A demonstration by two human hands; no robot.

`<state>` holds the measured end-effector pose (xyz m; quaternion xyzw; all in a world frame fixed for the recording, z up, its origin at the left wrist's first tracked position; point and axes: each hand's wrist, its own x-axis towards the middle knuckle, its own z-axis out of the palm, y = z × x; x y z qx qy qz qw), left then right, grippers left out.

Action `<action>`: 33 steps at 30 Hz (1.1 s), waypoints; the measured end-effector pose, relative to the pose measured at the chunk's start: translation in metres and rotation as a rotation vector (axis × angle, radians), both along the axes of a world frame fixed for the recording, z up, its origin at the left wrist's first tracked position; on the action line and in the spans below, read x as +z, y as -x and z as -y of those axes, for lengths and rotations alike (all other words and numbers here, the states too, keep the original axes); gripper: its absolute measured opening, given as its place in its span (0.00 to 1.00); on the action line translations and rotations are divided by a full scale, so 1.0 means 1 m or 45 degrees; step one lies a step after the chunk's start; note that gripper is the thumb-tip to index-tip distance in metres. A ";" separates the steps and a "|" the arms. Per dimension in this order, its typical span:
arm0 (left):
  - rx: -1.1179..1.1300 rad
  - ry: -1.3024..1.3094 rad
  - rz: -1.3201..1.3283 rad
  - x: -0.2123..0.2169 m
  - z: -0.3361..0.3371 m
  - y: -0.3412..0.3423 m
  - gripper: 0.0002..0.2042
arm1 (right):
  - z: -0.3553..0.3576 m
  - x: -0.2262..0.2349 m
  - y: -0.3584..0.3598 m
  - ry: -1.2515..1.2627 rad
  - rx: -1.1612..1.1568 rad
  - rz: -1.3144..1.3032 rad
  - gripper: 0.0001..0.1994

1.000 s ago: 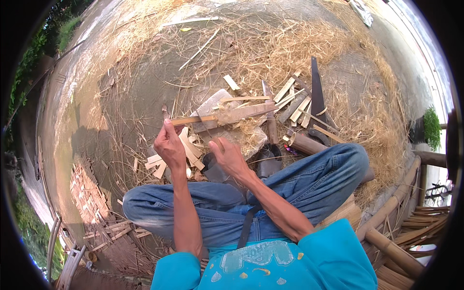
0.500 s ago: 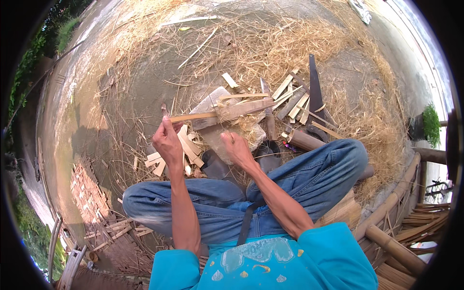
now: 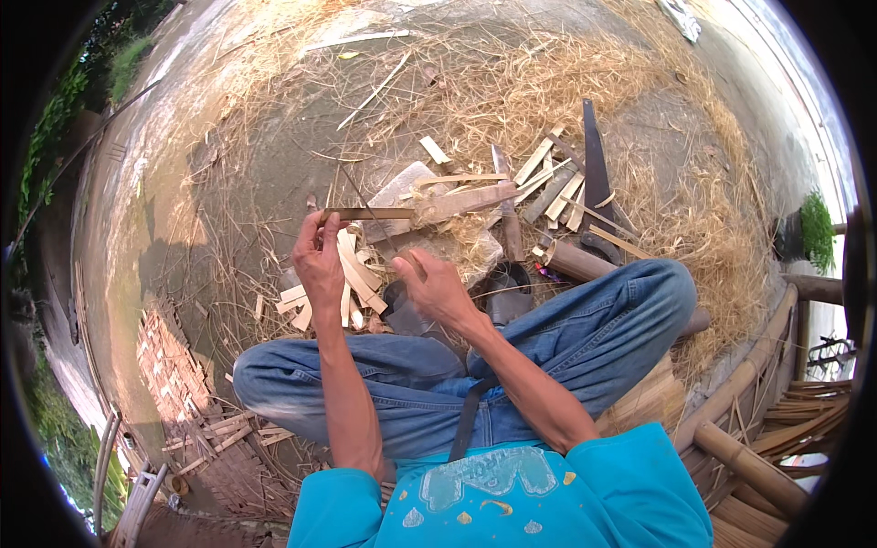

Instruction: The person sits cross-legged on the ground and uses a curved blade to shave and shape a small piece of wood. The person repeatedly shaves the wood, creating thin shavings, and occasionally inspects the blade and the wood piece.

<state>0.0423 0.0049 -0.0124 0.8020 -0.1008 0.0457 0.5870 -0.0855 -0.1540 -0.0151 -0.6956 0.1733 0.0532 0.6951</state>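
Observation:
My left hand (image 3: pixel 318 263) pinches one end of a bamboo strip (image 3: pixel 379 214) held level, its far end beside a wooden block (image 3: pixel 468 202). My right hand (image 3: pixel 435 290) is closed round the handle of a knife. The thin dark knife blade (image 3: pixel 357 190) slants up and leftward, crossing the strip; whether it touches the strip I cannot tell. A flat stone slab (image 3: pixel 405 181) lies beneath the block. Beside my left wrist is a pile of cut bamboo pieces (image 3: pixel 358 274).
A handsaw (image 3: pixel 595 160) lies right of more bamboo pieces (image 3: pixel 565 196). Another knife (image 3: pixel 507 205) lies beside the block. A bamboo tube (image 3: pixel 577 262) rests by my right knee. Straw-like shavings (image 3: pixel 539 87) cover the ground ahead. A torn woven mat (image 3: pixel 172 361) is at left.
The strip has been turned in my left hand and shows a darker, narrower side. My right hand has shifted slightly left, and the knife blade now shows clearly across the strip.

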 end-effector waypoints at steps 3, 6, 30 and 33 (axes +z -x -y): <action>0.002 -0.067 0.006 0.002 0.004 0.001 0.11 | -0.010 -0.002 -0.004 0.261 -0.054 0.312 0.22; 0.017 -0.037 0.030 -0.002 0.002 0.000 0.11 | -0.004 -0.027 -0.001 0.286 -0.103 0.145 0.24; -0.028 0.296 -0.009 0.000 0.022 0.001 0.21 | 0.025 -0.082 0.011 -0.045 -0.146 -0.380 0.26; -0.026 0.535 -0.139 0.008 0.034 0.005 0.21 | 0.026 -0.084 0.011 -0.089 -0.155 -0.390 0.26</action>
